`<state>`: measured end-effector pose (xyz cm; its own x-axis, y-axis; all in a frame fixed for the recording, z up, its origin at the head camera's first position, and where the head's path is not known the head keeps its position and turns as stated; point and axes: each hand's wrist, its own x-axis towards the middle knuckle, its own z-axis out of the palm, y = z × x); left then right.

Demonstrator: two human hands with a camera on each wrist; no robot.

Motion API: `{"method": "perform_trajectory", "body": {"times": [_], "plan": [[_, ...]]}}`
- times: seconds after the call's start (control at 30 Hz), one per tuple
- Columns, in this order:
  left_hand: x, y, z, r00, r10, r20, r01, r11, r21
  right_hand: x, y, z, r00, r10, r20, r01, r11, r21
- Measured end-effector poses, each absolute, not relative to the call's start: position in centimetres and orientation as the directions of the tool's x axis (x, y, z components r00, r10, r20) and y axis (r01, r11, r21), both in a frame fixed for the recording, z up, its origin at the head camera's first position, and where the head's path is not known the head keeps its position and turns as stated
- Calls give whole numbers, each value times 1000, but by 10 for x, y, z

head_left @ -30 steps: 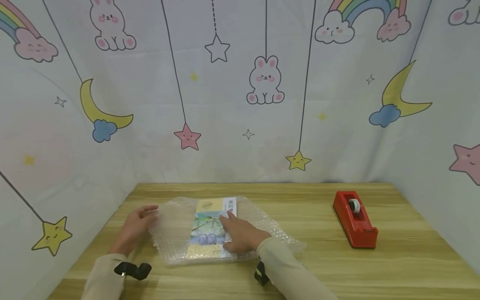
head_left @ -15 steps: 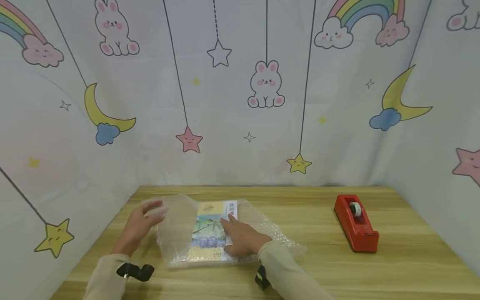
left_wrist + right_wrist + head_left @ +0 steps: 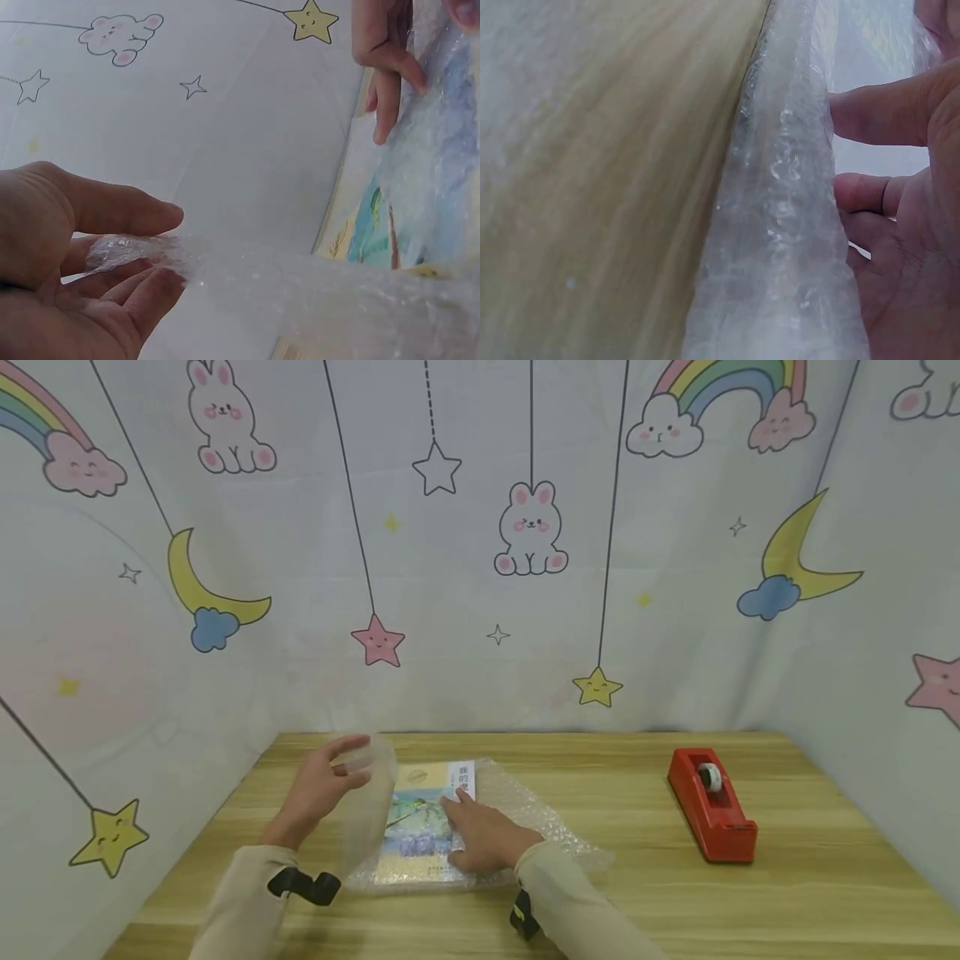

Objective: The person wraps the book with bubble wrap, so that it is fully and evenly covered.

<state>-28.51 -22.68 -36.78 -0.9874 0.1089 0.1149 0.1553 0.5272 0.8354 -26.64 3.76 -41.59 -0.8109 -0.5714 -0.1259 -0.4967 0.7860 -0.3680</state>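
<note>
Bubble wrap (image 3: 521,803) on the table (image 3: 712,902) extends either side of a book (image 3: 416,822); it looks light, soft, best gripped by an edge. The left hand (image 3: 322,789) pinches its raised left flap; the right hand (image 3: 487,835) rests, fingers extended, over the book. Only the left wrist view shows plastic between thumb and fingers.

Red tape dispenser (image 3: 711,814), table (image 3: 622,793), cartoon-printed backdrop (image 3: 457,560)

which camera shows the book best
Head view: it shows the book from top to bottom, part hidden by the right hand. Left wrist shows only a portion, cut off by the frame and partly behind bubble wrap. In right wrist, I can't make it out.
</note>
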Motion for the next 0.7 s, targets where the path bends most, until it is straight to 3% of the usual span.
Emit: {"method": "perform_trajectory", "body": {"times": [0.47, 0.7], "plan": [[-292, -171, -372, -968, 207, 142, 239, 588, 773, -268, 38, -416, -805, -583, -106, -525, 785, -328], [-293, -142, -382, -946, 275, 171, 316, 665, 677, -269, 39, -415, -792, -602, -101, -545, 772, -328]]}}
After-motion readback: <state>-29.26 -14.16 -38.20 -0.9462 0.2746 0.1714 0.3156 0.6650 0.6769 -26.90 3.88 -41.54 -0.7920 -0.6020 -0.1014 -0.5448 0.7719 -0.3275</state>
